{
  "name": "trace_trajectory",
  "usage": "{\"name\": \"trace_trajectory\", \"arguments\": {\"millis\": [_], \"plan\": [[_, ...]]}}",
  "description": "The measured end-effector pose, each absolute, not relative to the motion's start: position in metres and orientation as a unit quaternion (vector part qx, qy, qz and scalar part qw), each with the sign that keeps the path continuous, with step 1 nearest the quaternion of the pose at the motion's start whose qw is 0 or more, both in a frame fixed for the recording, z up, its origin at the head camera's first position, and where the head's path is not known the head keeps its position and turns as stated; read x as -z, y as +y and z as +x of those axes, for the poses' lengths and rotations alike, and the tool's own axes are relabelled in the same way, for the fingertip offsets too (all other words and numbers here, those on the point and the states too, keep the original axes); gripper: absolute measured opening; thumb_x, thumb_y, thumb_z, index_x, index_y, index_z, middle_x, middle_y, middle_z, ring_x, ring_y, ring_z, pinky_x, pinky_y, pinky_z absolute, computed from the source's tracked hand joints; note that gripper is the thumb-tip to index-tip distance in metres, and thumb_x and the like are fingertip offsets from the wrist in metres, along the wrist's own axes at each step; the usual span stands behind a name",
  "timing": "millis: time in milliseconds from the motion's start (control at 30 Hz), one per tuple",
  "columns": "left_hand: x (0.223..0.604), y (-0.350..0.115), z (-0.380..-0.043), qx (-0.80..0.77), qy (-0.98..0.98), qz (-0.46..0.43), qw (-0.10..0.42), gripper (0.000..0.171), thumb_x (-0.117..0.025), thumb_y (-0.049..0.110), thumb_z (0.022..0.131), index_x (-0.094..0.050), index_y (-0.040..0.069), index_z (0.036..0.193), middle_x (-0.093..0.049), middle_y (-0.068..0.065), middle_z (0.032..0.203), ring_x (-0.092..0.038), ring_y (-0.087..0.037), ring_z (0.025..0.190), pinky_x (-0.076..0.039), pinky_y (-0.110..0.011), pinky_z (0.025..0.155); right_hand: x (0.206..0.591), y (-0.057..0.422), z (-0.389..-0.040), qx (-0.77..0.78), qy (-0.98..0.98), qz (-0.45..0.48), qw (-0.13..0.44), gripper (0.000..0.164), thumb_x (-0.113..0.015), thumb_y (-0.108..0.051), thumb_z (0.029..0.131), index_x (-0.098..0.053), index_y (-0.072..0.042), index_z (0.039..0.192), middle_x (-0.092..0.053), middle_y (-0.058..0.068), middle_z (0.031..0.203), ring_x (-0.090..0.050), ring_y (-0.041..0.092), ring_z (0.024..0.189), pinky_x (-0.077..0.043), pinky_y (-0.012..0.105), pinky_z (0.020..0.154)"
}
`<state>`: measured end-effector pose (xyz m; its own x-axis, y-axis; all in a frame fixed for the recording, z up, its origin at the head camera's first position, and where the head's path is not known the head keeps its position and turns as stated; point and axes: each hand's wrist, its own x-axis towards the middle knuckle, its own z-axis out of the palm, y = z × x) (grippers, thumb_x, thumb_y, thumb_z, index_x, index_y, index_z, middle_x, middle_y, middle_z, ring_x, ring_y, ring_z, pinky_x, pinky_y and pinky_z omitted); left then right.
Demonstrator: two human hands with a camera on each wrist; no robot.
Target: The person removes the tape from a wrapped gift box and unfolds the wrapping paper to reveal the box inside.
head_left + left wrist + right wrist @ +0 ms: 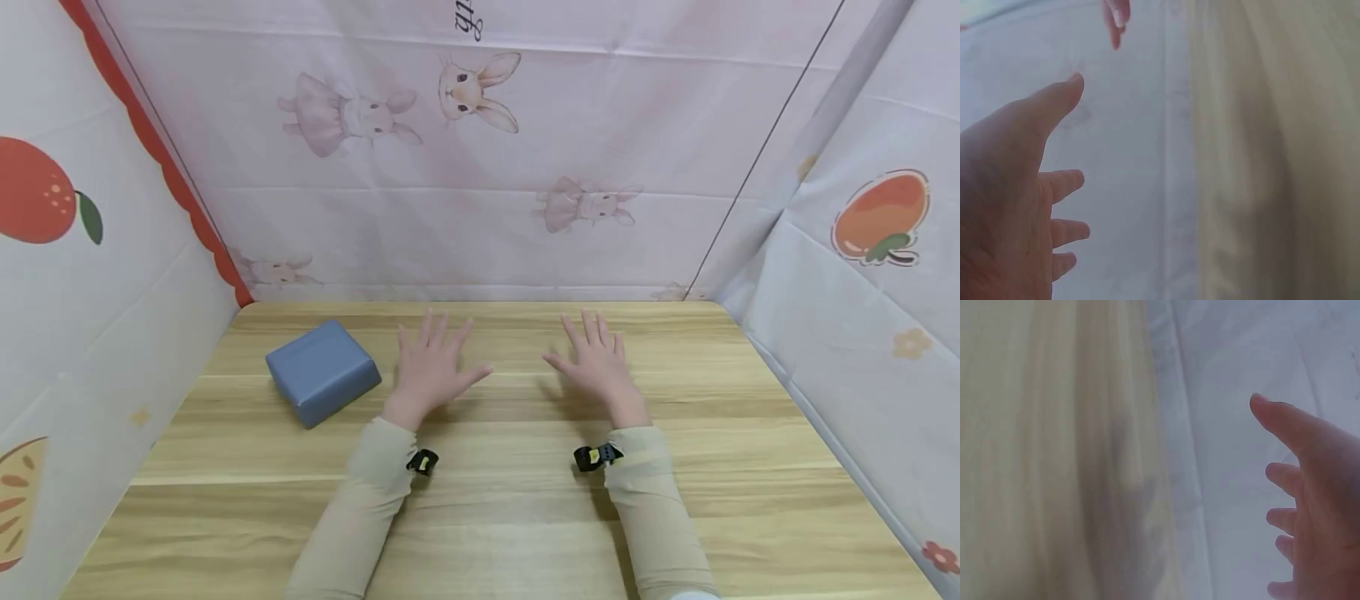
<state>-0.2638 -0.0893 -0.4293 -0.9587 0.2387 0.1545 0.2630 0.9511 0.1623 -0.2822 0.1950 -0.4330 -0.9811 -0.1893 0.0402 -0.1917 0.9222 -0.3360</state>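
My left hand point(431, 373) is held over the wooden table with its fingers spread and nothing in it. Just to its left lies a blue-grey box-shaped block point(322, 371), turned at an angle and apart from the fingers. My right hand point(598, 365) is also spread and holds nothing, casting a shadow on the wood. In the left wrist view the left thumb point(1054, 103) points away from the other fingers, and fingertips of the right hand point(1116, 19) show at the top. The right wrist view shows the right hand point(1329, 500) with thumb and fingers apart.
The wooden table point(495, 517) ends at a pink rabbit-print cloth point(480, 242) along the back. White fruit-print cloths hang at the left point(90, 283) and right point(840, 333) sides. Each wrist wears a small black camera, such as the left one point(423, 462).
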Motion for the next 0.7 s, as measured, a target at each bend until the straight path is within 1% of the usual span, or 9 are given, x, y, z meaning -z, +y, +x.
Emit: {"name": "trace_trajectory", "arguments": {"millis": [67,167,200,300,433,533,700], "plan": [[0.418,-0.093,-0.255,0.092,-0.983,-0.137,0.077,0.086,-0.043,0.078,0.085,-0.023,0.032,0.155,-0.017,-0.01,0.164,-0.001,-0.036,0.153,0.001,-0.072,0.113,0.428,0.193,-0.28,-0.178,-0.979,0.103,0.007,0.083,-0.045,-0.065,0.093,-0.011,-0.026,0.158,0.007,0.01,0.165,0.015,0.035,0.151,0.007,0.065,0.116],[0.404,-0.1,-0.242,0.088,-0.981,-0.148,0.087,0.085,-0.043,0.078,0.085,-0.025,0.033,0.155,-0.022,-0.01,0.162,-0.002,-0.035,0.153,-0.001,-0.071,0.114,0.42,0.189,-0.275,-0.181,-0.977,0.115,0.015,0.084,-0.045,-0.068,0.092,-0.014,-0.027,0.158,0.005,0.009,0.165,0.014,0.034,0.152,0.006,0.063,0.117],[0.401,-0.103,-0.238,0.088,-0.981,-0.151,0.089,0.084,-0.043,0.078,0.085,-0.024,0.034,0.155,-0.022,-0.009,0.162,-0.001,-0.034,0.153,-0.001,-0.071,0.114,0.417,0.187,-0.274,-0.18,-0.976,0.118,0.018,0.084,-0.045,-0.069,0.091,-0.014,-0.027,0.157,0.005,0.007,0.166,0.014,0.033,0.152,0.005,0.062,0.118],[0.392,-0.112,-0.227,0.078,-0.978,-0.164,0.101,0.083,-0.043,0.077,0.086,-0.024,0.035,0.155,-0.023,-0.008,0.162,-0.005,-0.034,0.153,-0.004,-0.071,0.114,0.409,0.18,-0.269,-0.165,-0.977,0.134,0.029,0.084,-0.045,-0.07,0.091,-0.015,-0.027,0.157,0.004,0.007,0.166,0.012,0.032,0.152,0.004,0.061,0.119],[0.385,-0.127,-0.214,0.069,-0.974,-0.177,0.122,0.081,-0.047,0.075,0.086,-0.027,0.035,0.153,-0.026,-0.007,0.161,-0.012,-0.035,0.152,-0.007,-0.071,0.114,0.4,0.168,-0.264,-0.15,-0.975,0.161,0.043,0.083,-0.047,-0.067,0.091,-0.02,-0.024,0.157,0.0,0.009,0.166,0.008,0.033,0.152,0.0,0.062,0.119],[0.381,-0.139,-0.203,0.062,-0.972,-0.182,0.135,0.08,-0.049,0.074,0.086,-0.03,0.033,0.153,-0.028,-0.008,0.16,-0.015,-0.034,0.151,-0.009,-0.072,0.113,0.397,0.156,-0.261,-0.145,-0.971,0.182,0.052,0.082,-0.049,-0.065,0.092,-0.022,-0.022,0.156,-0.003,0.01,0.166,0.007,0.033,0.153,-0.002,0.062,0.119],[0.379,-0.157,-0.188,0.063,-0.967,-0.192,0.156,0.08,-0.053,0.071,0.085,-0.03,0.035,0.153,-0.029,-0.008,0.16,-0.017,-0.035,0.151,-0.014,-0.072,0.112,0.397,0.134,-0.254,-0.131,-0.963,0.226,0.073,0.079,-0.052,-0.062,0.092,-0.028,-0.02,0.154,-0.007,0.011,0.165,0.002,0.033,0.153,-0.005,0.061,0.12]]}}
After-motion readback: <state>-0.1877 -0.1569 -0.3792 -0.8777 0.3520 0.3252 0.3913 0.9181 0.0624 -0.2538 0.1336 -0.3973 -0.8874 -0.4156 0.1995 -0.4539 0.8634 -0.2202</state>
